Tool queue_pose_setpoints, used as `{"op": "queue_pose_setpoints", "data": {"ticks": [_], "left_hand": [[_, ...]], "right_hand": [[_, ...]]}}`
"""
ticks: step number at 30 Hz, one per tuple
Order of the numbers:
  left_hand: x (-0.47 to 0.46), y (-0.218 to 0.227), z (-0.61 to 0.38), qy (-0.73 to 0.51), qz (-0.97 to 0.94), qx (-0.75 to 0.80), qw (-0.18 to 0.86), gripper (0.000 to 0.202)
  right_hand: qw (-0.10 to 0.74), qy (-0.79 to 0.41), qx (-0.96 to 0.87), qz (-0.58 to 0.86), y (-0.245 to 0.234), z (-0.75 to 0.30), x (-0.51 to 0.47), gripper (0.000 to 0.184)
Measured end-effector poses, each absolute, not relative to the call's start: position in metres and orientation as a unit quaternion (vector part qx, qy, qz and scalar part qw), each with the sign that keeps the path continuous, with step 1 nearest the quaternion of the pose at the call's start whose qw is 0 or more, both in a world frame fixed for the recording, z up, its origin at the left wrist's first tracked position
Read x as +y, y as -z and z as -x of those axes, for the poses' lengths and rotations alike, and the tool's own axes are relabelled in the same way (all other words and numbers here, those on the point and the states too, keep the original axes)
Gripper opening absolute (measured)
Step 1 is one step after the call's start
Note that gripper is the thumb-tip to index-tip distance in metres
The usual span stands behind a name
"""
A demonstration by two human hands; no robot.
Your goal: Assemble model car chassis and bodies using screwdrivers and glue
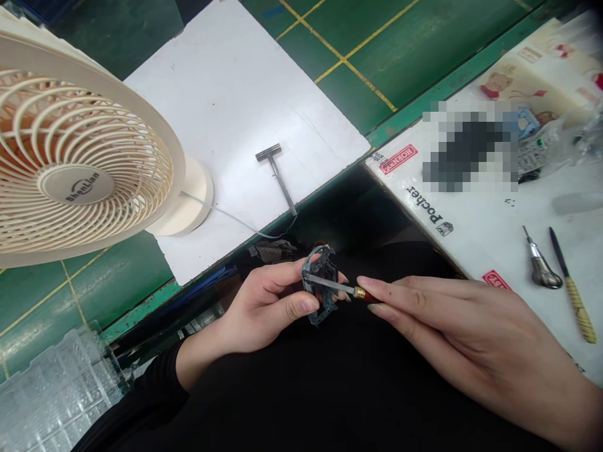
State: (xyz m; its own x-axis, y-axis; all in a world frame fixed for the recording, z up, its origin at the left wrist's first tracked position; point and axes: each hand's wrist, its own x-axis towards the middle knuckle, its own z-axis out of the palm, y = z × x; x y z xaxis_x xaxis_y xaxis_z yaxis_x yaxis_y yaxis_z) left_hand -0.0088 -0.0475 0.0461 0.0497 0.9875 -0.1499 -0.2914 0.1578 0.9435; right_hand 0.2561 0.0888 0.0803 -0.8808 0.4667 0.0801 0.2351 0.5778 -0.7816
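My left hand (268, 304) is closed on a small dark grey molded part (325, 304), an openwork frame with a curved rim. The thumb presses its near side while the other fingers go behind it, partly hidden. In my right hand (466, 339) is a slim hand tool with a flat metal blade (332, 284), a brass collar and a dark red handle. Thumb and forefinger pinch the handle, most of which the hand covers. The blade lies across the part, its tip at the rim near my left thumb. Both hands are above my black-clothed lap, in front of the table edge.
A beige fan (80, 188) stands at left on a white board (226, 107), near a T-shaped metal tool (277, 172). On the right-hand box (499, 226) lie an awl (541, 267), a yellow-handled tool (577, 301) and bagged parts (541, 150). A clear plastic tray (61, 389) is lower left.
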Motion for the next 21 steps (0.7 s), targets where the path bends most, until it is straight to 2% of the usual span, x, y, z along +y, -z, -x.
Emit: {"op": "queue_pose_setpoints", "data": {"ticks": [7, 11, 16, 21], "left_hand": [[-0.05, -0.045, 0.01, -0.516, -0.383, 0.456, 0.616, 0.032], [-0.049, -0.031, 0.007, -0.595, -0.361, 0.448, 0.561, 0.04], [-0.028, -0.024, 0.004, -0.71, -0.357, 0.423, 0.435, 0.071], [-0.011, -0.037, 0.006, -0.715, -0.405, 0.429, 0.376, 0.058]], "right_hand": [[0.135, -0.412, -0.878, 0.202, -0.082, -0.255, 0.091, 0.034], [0.137, -0.389, -0.886, 0.21, -0.085, -0.252, 0.096, 0.03], [0.237, -0.341, -0.88, 0.23, -0.087, -0.238, 0.094, 0.04], [0.319, -0.321, -0.87, 0.196, -0.093, -0.225, 0.089, 0.05]]}}
